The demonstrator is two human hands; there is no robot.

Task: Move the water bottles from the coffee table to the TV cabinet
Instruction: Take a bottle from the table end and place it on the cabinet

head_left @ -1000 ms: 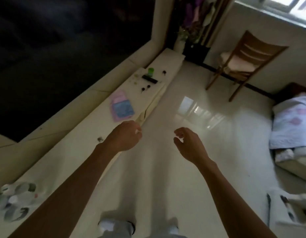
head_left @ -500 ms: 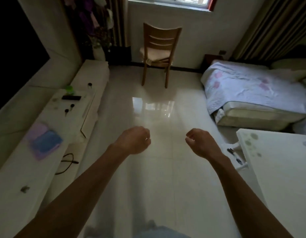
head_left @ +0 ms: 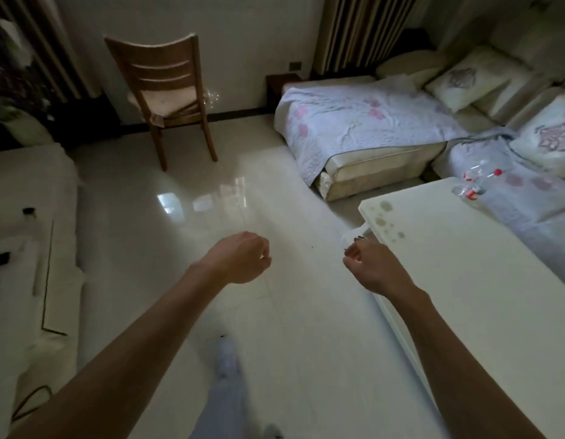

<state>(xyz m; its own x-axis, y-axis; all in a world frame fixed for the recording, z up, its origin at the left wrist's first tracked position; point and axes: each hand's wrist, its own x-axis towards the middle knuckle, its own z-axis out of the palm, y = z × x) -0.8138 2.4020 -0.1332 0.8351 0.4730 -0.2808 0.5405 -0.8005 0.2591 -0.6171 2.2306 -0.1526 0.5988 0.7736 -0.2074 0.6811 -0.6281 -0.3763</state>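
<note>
Glossy pale floor tiles [head_left: 192, 223] fill the middle of the frame. Above them the left hand [head_left: 240, 258] and right hand [head_left: 374, 267] hang loosely curled, holding nothing. Just right of the right hand runs the white coffee table [head_left: 458, 280], with clear water bottles [head_left: 472, 182] at its far corner, upper right. Along the left edge lies the TV cabinet [head_left: 27, 242]; a wooden chair [head_left: 167, 90] stands at upper left.

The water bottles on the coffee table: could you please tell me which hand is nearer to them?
Right. The right hand hangs at the table's near left edge, well short of the water bottles at the far corner. The left hand is farther left, over the floor.
</note>
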